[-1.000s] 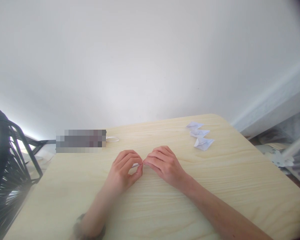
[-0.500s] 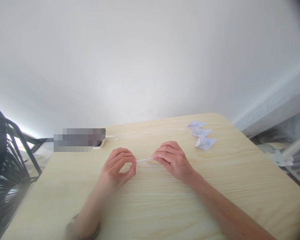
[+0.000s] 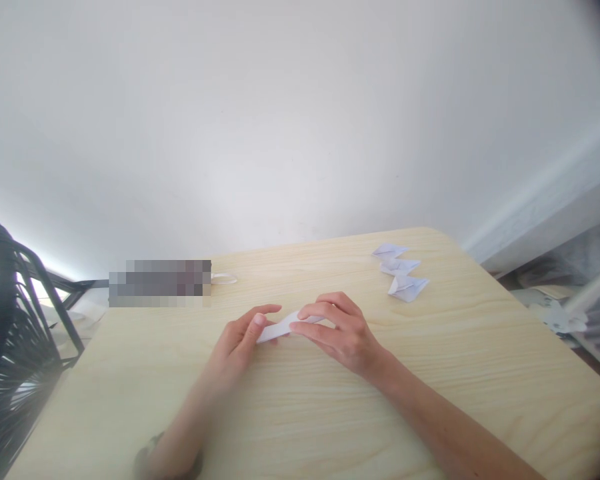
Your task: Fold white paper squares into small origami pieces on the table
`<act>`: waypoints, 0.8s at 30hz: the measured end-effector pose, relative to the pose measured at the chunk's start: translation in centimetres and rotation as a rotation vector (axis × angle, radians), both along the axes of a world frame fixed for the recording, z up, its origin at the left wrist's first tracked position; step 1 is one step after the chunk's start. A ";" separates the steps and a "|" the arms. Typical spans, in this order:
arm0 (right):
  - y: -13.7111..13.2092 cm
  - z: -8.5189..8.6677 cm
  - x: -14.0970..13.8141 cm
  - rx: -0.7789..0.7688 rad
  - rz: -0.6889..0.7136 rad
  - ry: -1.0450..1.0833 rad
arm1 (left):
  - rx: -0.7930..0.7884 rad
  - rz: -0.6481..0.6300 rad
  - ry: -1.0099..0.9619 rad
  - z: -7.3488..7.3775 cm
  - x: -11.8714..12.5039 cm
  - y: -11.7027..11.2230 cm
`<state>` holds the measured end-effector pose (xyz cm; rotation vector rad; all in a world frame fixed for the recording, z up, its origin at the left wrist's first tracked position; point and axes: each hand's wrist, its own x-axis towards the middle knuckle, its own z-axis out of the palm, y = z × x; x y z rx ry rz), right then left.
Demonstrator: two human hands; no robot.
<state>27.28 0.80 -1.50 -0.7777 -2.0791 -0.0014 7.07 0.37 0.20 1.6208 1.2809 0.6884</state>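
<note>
A folded strip of white paper (image 3: 279, 329) is held between my two hands, just over the middle of the table. My left hand (image 3: 243, 341) grips its left end, the thumb on top and the other fingers partly hidden beneath. Bent over the right part of the strip, my right hand (image 3: 344, 330) pinches it between thumb and fingers. Three folded white paper pieces, one (image 3: 409, 287) nearest me, lie in a row beyond my right hand, apart from it.
The light wooden table (image 3: 300, 413) reaches back to a white wall (image 3: 300, 133). A blurred-out dark object (image 3: 157, 283) with a white loop (image 3: 225, 278) lies at the back left. A black woven chair (image 3: 10, 347) stands against the left side.
The paper has tilted from a thin edge to show its white face. My hands have drawn closer together, and my left thumb now lies on top of it.
</note>
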 end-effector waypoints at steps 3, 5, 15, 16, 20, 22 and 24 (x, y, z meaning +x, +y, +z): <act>0.1 -0.1 -0.1 -0.098 0.039 0.032 | -0.087 -0.014 -0.149 -0.3 0.3 0.2; 0.3 -0.3 -0.1 -0.208 0.038 0.107 | -0.089 0.028 -0.215 -0.6 0.3 0.5; 0.0 -0.8 -0.5 -0.763 0.116 0.453 | 0.037 0.085 -0.269 -1.4 0.0 0.7; 0.0 -0.8 -0.5 -0.770 0.122 0.456 | 0.061 0.092 -0.265 -1.3 0.0 0.7; -0.1 -0.8 -0.4 -0.754 0.113 0.419 | 0.120 0.113 -0.199 -1.1 -0.1 0.7; 0.0 -0.9 -0.3 -0.739 0.095 0.386 | 0.136 0.124 -0.164 -1.1 -0.3 0.7; 0.0 -0.9 -0.2 -0.718 0.075 0.346 | 0.141 0.129 -0.139 -1.2 -0.4 0.7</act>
